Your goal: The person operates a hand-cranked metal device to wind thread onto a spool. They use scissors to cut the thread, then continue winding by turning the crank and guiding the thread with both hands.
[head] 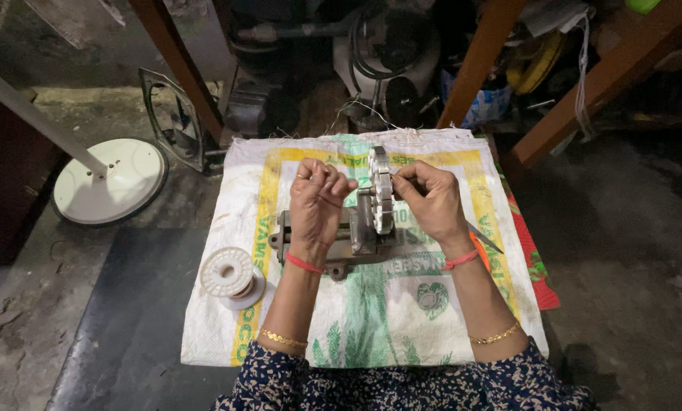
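Head view: pale round toothed metal stator core (pixel 381 190) stands upright in grey iron vise (pixel 348 236), between left hand (pixel 318 202) and right hand (pixel 432 202), each pinching thin wire, equally near.

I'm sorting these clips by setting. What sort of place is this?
Probably a small motor or fan repair workshop: a bench vise clamping a slotted metal core, a wire spool, and a fan base nearby.
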